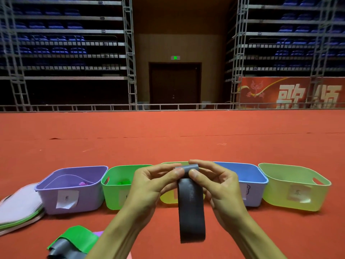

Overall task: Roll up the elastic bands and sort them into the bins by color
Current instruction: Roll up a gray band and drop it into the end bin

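Between both hands (149,186), grey band (190,208) apparently pinched

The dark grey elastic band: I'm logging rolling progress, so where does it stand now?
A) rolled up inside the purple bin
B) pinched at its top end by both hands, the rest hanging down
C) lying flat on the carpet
B: both hands, left hand and right hand, pinch the top of the dark grey elastic band, which hangs unrolled below.

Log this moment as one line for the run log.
both hands pinch grey band top, rolling begun | rest hangs | bins behind | loose bands lower left
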`<state>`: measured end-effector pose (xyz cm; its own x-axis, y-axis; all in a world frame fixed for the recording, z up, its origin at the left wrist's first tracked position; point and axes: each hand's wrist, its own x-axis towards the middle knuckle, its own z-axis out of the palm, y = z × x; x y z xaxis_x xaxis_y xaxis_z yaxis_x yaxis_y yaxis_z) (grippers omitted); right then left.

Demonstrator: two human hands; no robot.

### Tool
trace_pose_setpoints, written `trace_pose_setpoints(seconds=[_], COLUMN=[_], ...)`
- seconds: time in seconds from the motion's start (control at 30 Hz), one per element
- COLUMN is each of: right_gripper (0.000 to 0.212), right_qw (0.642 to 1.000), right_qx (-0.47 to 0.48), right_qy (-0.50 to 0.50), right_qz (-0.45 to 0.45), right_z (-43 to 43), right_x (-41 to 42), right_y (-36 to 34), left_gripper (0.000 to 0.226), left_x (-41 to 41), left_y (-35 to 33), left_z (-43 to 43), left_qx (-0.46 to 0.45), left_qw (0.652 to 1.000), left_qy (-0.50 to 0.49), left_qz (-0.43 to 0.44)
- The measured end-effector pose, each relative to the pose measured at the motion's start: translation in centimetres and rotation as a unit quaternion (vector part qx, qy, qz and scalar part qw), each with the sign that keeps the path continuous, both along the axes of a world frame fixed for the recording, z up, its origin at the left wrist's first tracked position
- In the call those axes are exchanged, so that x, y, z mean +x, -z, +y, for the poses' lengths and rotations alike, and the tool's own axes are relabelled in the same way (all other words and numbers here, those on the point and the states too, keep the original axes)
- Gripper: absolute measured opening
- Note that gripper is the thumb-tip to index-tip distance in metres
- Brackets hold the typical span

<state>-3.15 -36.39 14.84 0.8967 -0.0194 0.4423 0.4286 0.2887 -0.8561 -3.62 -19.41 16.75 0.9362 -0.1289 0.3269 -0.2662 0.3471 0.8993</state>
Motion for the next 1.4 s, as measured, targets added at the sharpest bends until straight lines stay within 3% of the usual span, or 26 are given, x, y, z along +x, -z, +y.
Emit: trace_pose_setpoints(seconds=[0.3, 0.43, 0.5, 0.63, 0.77, 1.07, 1.4], right_gripper=[0.030, 0.041, 0.034, 0.022, 0.024, 0.020, 0.018], right_qw=[0.998, 0.998, 0.999, 1.000, 1.000, 0.995, 0.999], right_qx=[-0.030, -0.043, -0.037, 0.008, 0.016, -0.085, -0.029], right_qy=[0.011, 0.015, 0.015, -0.001, 0.000, 0.047, 0.029], right_qz=[0.049, 0.033, 0.013, -0.010, -0.014, -0.024, -0.001], right_z=[-0.1, -0.1, -0.1, -0.2, -0.1, -0.2, 0.0], right_x=[0.1, 0.2, 0.3, 0.1, 0.1, 0.1, 0.5], right_y=[0.0, 0.2, 0.2, -0.2, 0.0, 0.6, 0.6], left_gripper=[0.040, 0.032, 0.036, 0.047, 0.027, 0.026, 0.036], left_x=[0.8, 0.7, 0.6, 0.3, -0.1, 0.5, 0.5], left_y=[0.8, 0.7, 0.8, 0.6, 0.6, 1.3, 2.1], left_z=[0.4, 0.4, 0.5, 0.7, 0.1, 0.6, 0.5], left_qx=[0.033, 0.082, 0.092, 0.054, 0.023, 0.075, 0.023], left_qw=[0.997, 0.988, 0.987, 0.998, 0.999, 0.996, 0.999], left_qy=[-0.052, -0.088, -0.088, -0.013, 0.024, -0.035, -0.026], left_qz=[-0.052, -0.093, -0.102, -0.033, 0.015, -0.031, 0.010])
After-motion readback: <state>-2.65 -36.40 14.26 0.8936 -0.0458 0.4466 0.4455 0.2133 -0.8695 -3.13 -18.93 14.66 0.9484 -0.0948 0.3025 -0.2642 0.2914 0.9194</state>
